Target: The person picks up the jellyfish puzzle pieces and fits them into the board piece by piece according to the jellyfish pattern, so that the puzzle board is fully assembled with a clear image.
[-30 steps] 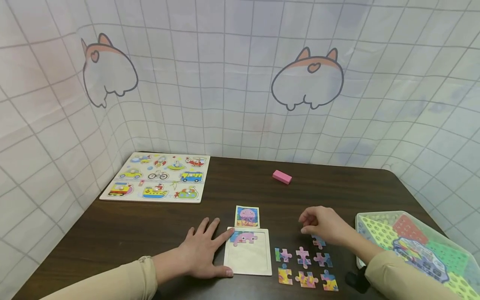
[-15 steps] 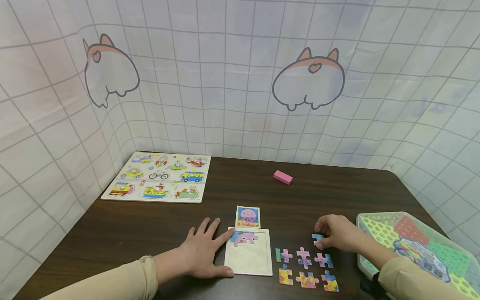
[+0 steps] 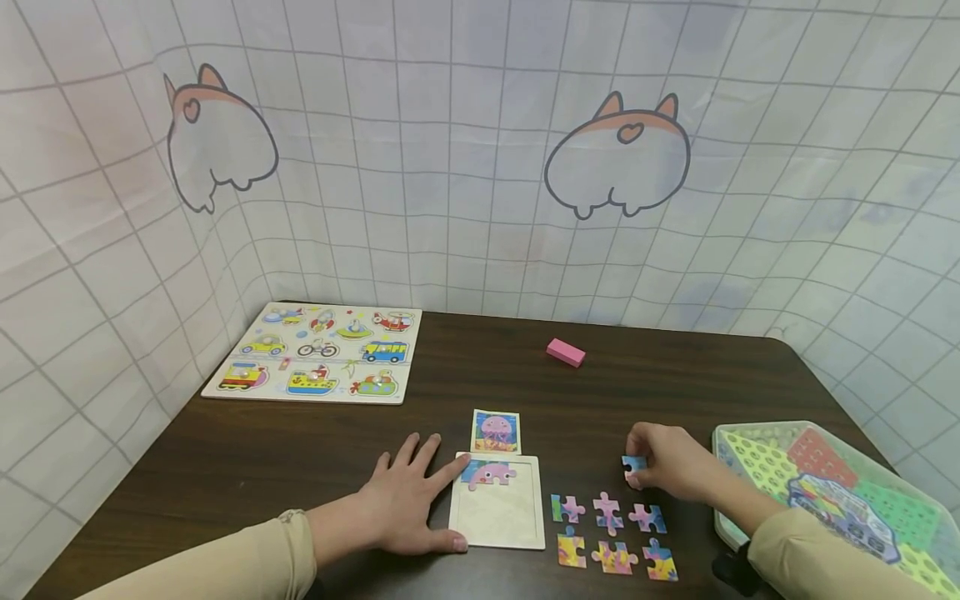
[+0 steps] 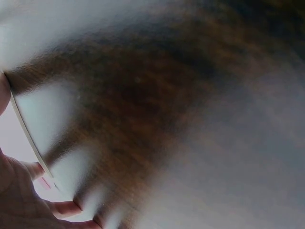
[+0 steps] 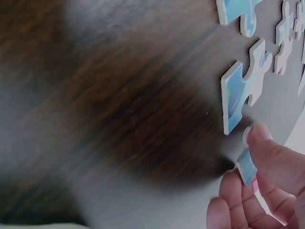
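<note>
My left hand point(image 3: 401, 508) lies with spread fingers at the left side of the white puzzle tray point(image 3: 497, 525), its index finger and thumb touching the rim. In the tray's top left sit joined jigsaw pieces point(image 3: 489, 474) in blue and pink. Between thumb and fingers my right hand point(image 3: 671, 461) pinches a blue puzzle piece point(image 5: 247, 166), tilted off the table in the right wrist view. Several loose puzzle pieces point(image 3: 607, 512) lie in two rows right of the tray. Above the tray is a picture card point(image 3: 496, 432) showing a pink jellyfish.
A vehicle peg board point(image 3: 315, 354) lies at the back left. Towards the back of the dark table point(image 3: 480, 354) is a pink block point(image 3: 566, 352). A clear plastic box point(image 3: 832, 492) with coloured perforated boards stands at the right, close to the right forearm. A printed curtain surrounds the table.
My right hand has moved right and down onto the upper blue piece, pinched it and tilted it up from the table. The left hand stays in place.
</note>
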A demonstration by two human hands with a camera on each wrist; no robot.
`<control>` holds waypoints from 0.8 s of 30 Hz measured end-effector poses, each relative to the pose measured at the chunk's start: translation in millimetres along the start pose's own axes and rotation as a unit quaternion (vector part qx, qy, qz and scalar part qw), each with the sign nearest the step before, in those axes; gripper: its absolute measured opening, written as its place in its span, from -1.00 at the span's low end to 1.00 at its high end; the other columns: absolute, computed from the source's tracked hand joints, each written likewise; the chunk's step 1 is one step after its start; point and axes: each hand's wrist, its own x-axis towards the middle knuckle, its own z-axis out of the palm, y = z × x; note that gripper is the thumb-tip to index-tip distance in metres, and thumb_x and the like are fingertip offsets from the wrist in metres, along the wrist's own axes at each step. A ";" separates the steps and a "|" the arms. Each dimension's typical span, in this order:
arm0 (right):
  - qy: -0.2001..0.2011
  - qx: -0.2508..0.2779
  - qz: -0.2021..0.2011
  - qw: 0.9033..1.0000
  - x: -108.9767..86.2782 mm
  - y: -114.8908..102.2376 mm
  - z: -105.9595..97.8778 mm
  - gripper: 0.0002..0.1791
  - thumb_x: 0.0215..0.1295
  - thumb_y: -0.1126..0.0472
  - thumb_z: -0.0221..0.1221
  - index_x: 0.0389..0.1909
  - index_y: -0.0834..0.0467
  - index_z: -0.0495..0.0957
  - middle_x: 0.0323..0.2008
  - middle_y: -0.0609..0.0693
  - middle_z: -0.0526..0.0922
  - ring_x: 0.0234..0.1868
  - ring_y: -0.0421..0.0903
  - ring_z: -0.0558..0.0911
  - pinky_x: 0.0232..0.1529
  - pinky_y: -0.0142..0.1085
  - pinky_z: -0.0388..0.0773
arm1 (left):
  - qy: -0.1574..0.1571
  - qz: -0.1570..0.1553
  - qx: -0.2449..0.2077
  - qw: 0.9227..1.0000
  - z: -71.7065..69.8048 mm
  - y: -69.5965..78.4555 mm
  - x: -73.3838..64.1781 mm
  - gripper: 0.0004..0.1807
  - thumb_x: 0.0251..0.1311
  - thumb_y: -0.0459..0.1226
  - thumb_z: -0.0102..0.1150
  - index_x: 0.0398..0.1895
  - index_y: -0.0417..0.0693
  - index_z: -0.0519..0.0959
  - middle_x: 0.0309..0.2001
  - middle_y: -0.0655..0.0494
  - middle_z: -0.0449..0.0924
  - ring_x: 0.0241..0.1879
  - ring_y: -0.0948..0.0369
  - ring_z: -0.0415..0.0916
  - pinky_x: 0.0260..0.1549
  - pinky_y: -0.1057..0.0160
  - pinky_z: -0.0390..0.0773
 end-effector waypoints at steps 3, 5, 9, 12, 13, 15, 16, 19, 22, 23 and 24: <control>0.015 0.006 0.004 1.000 2.1 -2.6 2.6 -0.66 0.06 0.28 0.53 -0.33 0.15 0.51 -0.42 -0.05 0.56 -0.41 -0.14 0.45 -0.38 -0.24 0.43 | -0.001 0.000 -0.003 1.000 0.4 -0.6 0.7 0.10 0.03 0.49 0.19 0.62 0.32 0.14 0.59 -0.19 0.08 0.55 -0.28 0.03 0.30 -0.45 0.24; 0.021 0.023 -0.002 1.000 3.9 -4.6 4.1 -0.70 0.09 0.34 0.49 -0.32 0.15 0.51 -0.42 -0.06 0.60 -0.42 -0.16 0.50 -0.39 -0.25 0.44 | -0.005 0.001 -0.003 1.000 0.4 -0.9 1.1 0.10 0.04 0.49 0.18 0.62 0.32 0.13 0.60 -0.19 0.07 0.55 -0.29 0.02 0.29 -0.46 0.24; 0.023 0.075 -0.009 0.997 7.9 -9.7 6.0 -0.81 0.18 0.45 0.38 -0.26 0.20 0.60 -0.42 -0.07 0.71 -0.44 -0.19 0.63 -0.37 -0.26 0.53 | -0.007 0.000 -0.004 1.000 0.1 -0.8 1.4 0.10 0.04 0.49 0.18 0.62 0.33 0.13 0.60 -0.19 0.07 0.55 -0.29 0.02 0.29 -0.46 0.23; 0.022 0.124 0.002 0.992 11.1 -15.1 6.1 -0.86 0.24 0.43 0.33 -0.21 0.23 0.65 -0.42 -0.06 0.74 -0.43 -0.18 0.66 -0.36 -0.26 0.57 | -0.003 -0.002 -0.005 1.000 0.2 -0.2 0.7 0.10 0.02 0.49 0.19 0.62 0.33 0.14 0.59 -0.18 0.08 0.55 -0.27 0.02 0.30 -0.45 0.23; 0.022 0.140 0.007 0.990 12.1 -17.3 6.1 -0.88 0.26 0.41 0.33 -0.21 0.24 0.66 -0.42 -0.06 0.74 -0.42 -0.17 0.65 -0.36 -0.26 0.57 | -0.002 -0.002 -0.004 1.000 0.2 -0.1 0.6 0.10 0.02 0.50 0.19 0.62 0.33 0.14 0.59 -0.18 0.08 0.55 -0.27 0.02 0.30 -0.45 0.23; 0.020 0.174 0.015 0.984 14.6 -22.0 6.4 -0.91 0.27 0.37 0.32 -0.22 0.26 0.67 -0.44 -0.04 0.73 -0.43 -0.15 0.62 -0.38 -0.27 0.56 | -0.001 -0.002 -0.003 1.000 0.1 0.3 0.3 0.11 0.02 0.50 0.19 0.62 0.33 0.14 0.59 -0.18 0.08 0.55 -0.27 0.02 0.30 -0.45 0.23; 0.020 0.188 0.016 0.982 15.8 -24.4 6.7 -0.91 0.27 0.36 0.32 -0.22 0.26 0.67 -0.45 -0.03 0.73 -0.43 -0.14 0.61 -0.39 -0.27 0.56 | -0.001 -0.002 -0.002 1.000 -0.1 0.5 0.1 0.11 0.02 0.50 0.19 0.62 0.33 0.14 0.59 -0.18 0.08 0.56 -0.27 0.02 0.30 -0.45 0.23; 0.016 0.219 0.020 0.975 20.1 -32.4 8.5 -0.90 0.27 0.32 0.35 -0.25 0.26 0.67 -0.47 -0.01 0.70 -0.44 -0.12 0.59 -0.38 -0.27 0.60 | -0.003 -0.003 -0.001 1.000 -0.4 1.1 -0.1 0.11 0.02 0.50 0.19 0.62 0.33 0.14 0.60 -0.18 0.07 0.56 -0.27 0.02 0.31 -0.45 0.23; 0.013 0.234 0.029 0.972 25.1 -42.2 11.5 -0.88 0.27 0.28 0.38 -0.28 0.26 0.67 -0.49 -0.01 0.69 -0.44 -0.12 0.62 -0.36 -0.25 0.64 | -0.002 -0.004 0.001 1.000 -0.2 0.7 0.2 0.11 0.02 0.50 0.19 0.62 0.34 0.14 0.59 -0.17 0.08 0.55 -0.27 0.02 0.30 -0.45 0.23; 0.011 0.235 0.033 0.971 26.8 -46.1 12.8 -0.88 0.27 0.28 0.39 -0.29 0.26 0.67 -0.49 -0.01 0.70 -0.45 -0.12 0.63 -0.35 -0.24 0.65 | -0.003 -0.005 0.001 1.000 -0.1 0.6 0.3 0.11 0.02 0.50 0.20 0.62 0.34 0.14 0.59 -0.17 0.08 0.55 -0.26 0.02 0.30 -0.44 0.24; 0.009 0.236 0.036 0.971 28.5 -50.0 14.3 -0.88 0.27 0.27 0.39 -0.30 0.25 0.67 -0.50 -0.01 0.71 -0.46 -0.12 0.64 -0.36 -0.24 0.64 | -0.002 -0.005 0.002 1.000 -0.2 0.4 0.4 0.11 0.02 0.50 0.20 0.61 0.34 0.14 0.59 -0.17 0.08 0.55 -0.26 0.03 0.30 -0.44 0.24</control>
